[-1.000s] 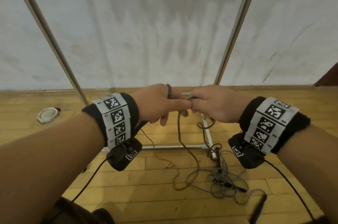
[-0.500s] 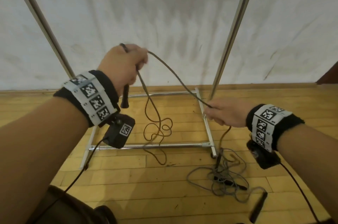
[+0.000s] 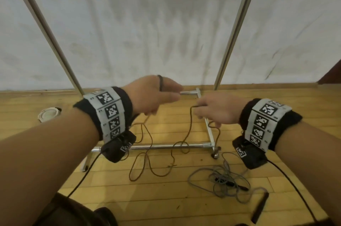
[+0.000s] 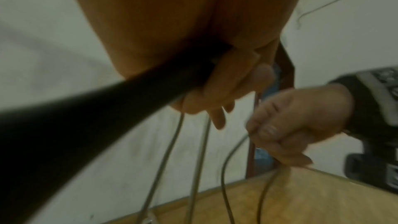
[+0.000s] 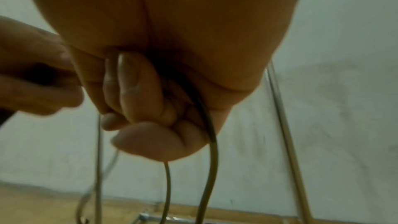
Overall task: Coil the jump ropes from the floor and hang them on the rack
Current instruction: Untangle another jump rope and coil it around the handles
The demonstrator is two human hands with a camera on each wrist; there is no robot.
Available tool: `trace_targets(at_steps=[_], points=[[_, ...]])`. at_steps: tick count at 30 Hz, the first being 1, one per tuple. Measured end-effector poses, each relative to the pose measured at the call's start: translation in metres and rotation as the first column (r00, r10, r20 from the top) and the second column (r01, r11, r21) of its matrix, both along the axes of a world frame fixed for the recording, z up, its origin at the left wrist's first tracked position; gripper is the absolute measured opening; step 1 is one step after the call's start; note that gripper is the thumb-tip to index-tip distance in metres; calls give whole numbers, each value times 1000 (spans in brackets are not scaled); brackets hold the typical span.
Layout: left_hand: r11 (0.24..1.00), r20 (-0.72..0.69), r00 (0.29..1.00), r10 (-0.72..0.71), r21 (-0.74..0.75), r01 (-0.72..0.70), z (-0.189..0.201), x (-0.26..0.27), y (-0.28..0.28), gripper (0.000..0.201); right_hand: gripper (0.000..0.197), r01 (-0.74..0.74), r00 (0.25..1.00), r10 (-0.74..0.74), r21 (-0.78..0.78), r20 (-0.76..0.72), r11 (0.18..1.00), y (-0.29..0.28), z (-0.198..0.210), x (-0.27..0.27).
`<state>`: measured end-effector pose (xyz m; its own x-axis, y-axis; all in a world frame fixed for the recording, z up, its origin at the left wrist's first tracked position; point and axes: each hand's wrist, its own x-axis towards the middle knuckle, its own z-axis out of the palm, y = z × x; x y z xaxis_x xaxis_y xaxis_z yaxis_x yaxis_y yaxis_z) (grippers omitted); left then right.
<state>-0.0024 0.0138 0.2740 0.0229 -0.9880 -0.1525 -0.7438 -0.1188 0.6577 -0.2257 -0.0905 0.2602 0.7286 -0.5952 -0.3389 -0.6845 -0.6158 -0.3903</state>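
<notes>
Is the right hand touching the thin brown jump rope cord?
Touching. In the right wrist view, the right hand has its fingers curled around the thin brown jump rope cord, which hangs below.

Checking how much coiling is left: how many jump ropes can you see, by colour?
Brown jump rope, gripped by the left hand and right hand: 1
Grey jump rope, tangled on the floor: 1
Total: 2

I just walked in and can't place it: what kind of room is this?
Probably a gym or exercise room: a wood strip floor, jump ropes, a brown rope and a grey rope, lying on it, and a metal rack against a plain white wall.
</notes>
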Motion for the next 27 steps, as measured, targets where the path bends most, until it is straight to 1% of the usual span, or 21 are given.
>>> trace_targets(at_steps=[2, 3, 5, 7, 9, 10, 11, 12, 14, 16, 18, 19, 20, 21, 23, 24, 25, 26, 27], points=[[984, 64, 987, -150, 103, 143, 0, -18, -1, 25, 26, -24, 997, 22, 14, 77, 1000, 8, 10, 5], [979, 77, 980, -181, 109, 172, 1, -23, -2, 22, 25, -26, 995, 24, 19, 101, 999, 11, 15, 6], [983, 44, 984, -172, 65, 169, 5, -25, -3, 17, 20, -4, 986, -7, 65, 165, 998, 15, 23, 3], [986, -2, 987, -161, 45, 161, 8, -22, -4, 14, 17, 33, 959, -79, 171, 272, 985, 17, 28, -2], [982, 10, 984, -180, 61, 179, 6, -21, -4, 6, 17, 33, 920, -135, 271, 367, 962, 18, 32, -5], [981, 16, 982, -186, 63, 185, 6, -22, -4, 6, 18, 18, 905, -139, 292, 401, 956, 19, 34, -6], [982, 19, 982, -186, 47, 185, 5, -23, -4, 14, 19, 4, 892, -139, 300, 430, 954, 20, 34, -7], [985, 14, 985, -171, 12, 170, 5, -24, -6, 22, 21, -5, 878, -144, 309, 456, 951, 20, 34, -7], [993, -47, 997, -62, -105, 57, 9, -19, -9, 29, 23, -2, 849, -179, 342, 498, 940, 19, 32, -7], [973, -175, 982, 65, -207, -101, 15, -9, -13, 30, 23, 5, 826, -207, 362, 524, 932, 16, 25, -8], [941, -251, 959, 130, -273, -199, 20, 1, -15, 30, 23, -4, 823, -212, 378, 527, 926, 11, 16, -10], [925, -288, 946, 153, -296, -239, 22, 6, -16, 31, 23, -7, 833, -207, 384, 513, 923, 8, 10, -12], [903, -353, 918, 179, -311, -296, 25, 11, -17, 32, 23, 2, 853, -201, 382, 482, 924, 5, 2, -15], [872, -442, 872, 211, -318, -373, 29, 18, -17, 33, 25, 28, 883, -193, 364, 427, 931, 3, -7, -18], [773, -635, 723, 272, -303, -557, 39, 39, -18, 37, 29, 103, 960, -164, 261, 227, 960, -2, -28, -30], [728, -702, 650, 292, -278, -627, 44, 51, -17, 37, 31, 130, 982, -154, 208, 106, 970, -5, -39, -37], [699, -729, 605, 322, -248, -670, 45, 64, -17, 37, 32, 154, 988, -157, 185, 1, 971, -7, -50, -44], [690, -719, 586, 374, -207, -693, 43, 75, -16, 35, 32, 182, 982, -170, 192, -77, 964, -10, -59, -52], [696, -669, 594, 448, -157, -701, 38, 83, -15, 33, 31, 218, 973, -194, 212, -129, 953, -12, -65, -57]])
